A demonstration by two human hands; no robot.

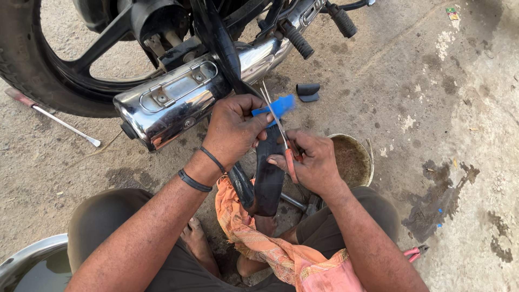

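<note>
My left hand (233, 128) pinches a small blue patch (275, 105) against the top of a black rubber inner tube (268, 178) that hangs down between my knees. My right hand (310, 162) grips scissors (281, 132) with reddish handles; their blades point up and reach the blue patch. Two dark bands circle my left wrist. An orange patterned cloth (259, 243) lies over my lap under the tube.
A motorcycle's rear wheel (32, 65), chrome exhaust (178, 100) and footpegs (297, 40) stand just ahead. A metal rod (54, 116) lies left. A round basin of muddy water (354, 159) sits right, another basin (32, 265) bottom left. Black rubber scraps (308, 92) and pliers (415, 252) lie on concrete.
</note>
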